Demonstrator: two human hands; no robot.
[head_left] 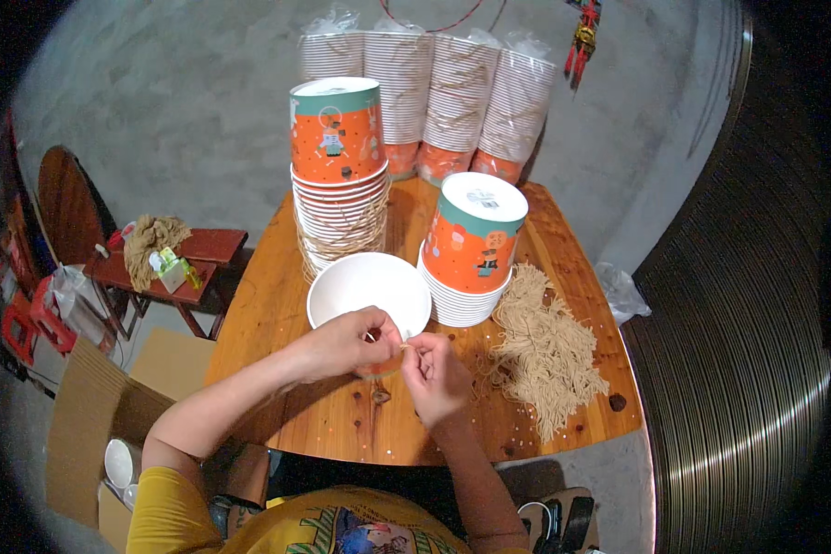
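A white-lined paper bucket [355,282] stands open end up near the front of the wooden table [286,420]. Its orange outside shows a little below my hands. My left hand [346,343] is closed in a pinch at the near rim. Beside it my right hand [434,374] is pinched too, thumb against forefinger. A short bit of tan cord [404,345] shows between the fingertips of both hands; the rest of it is hidden. To the right lies a loose heap of tan cords [549,355].
Upside-down bucket stacks stand behind: a tall one [337,138] hung with cords, and a shorter one [475,240]. Wrapped stacks [397,88] line the wall. A red bench [208,245] and a cardboard box [88,434] are left; a ribbed metal shutter [748,323] is right.
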